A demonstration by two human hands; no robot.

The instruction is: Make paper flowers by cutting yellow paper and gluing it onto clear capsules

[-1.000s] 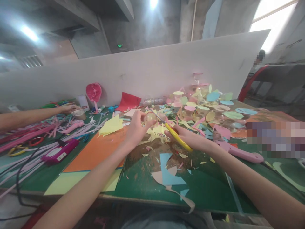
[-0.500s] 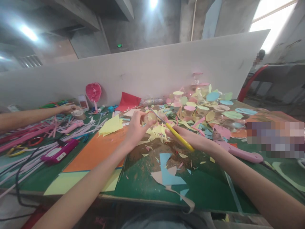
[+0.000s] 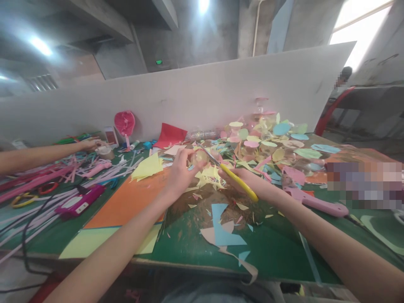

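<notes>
My left hand [image 3: 179, 176] grips a clear round plastic ball [image 3: 200, 158] at the middle of the table. My right hand [image 3: 239, 180] holds yellow-handled scissors [image 3: 238, 182], their metal blades [image 3: 210, 154] reaching up to the ball. The blade tips lie at the ball's upper edge, and I cannot tell whether they touch it. Yellow paper scraps [image 3: 208, 176] lie just below the ball. Beyond it rises a heap of pastel paper shapes [image 3: 268, 141].
A pink glue gun [image 3: 315, 204] lies right of my right hand. Orange card [image 3: 126, 204] and pale yellow card [image 3: 94, 242] lie to the left on the green mat [image 3: 274, 252]. A co-worker's arm [image 3: 47, 155] reaches over pink paper strips [image 3: 53, 176]. A white partition [image 3: 189, 97] closes the far side.
The scissors and my right hand have shifted very slightly, and the view has tilted a little. My left hand still has the ball.
</notes>
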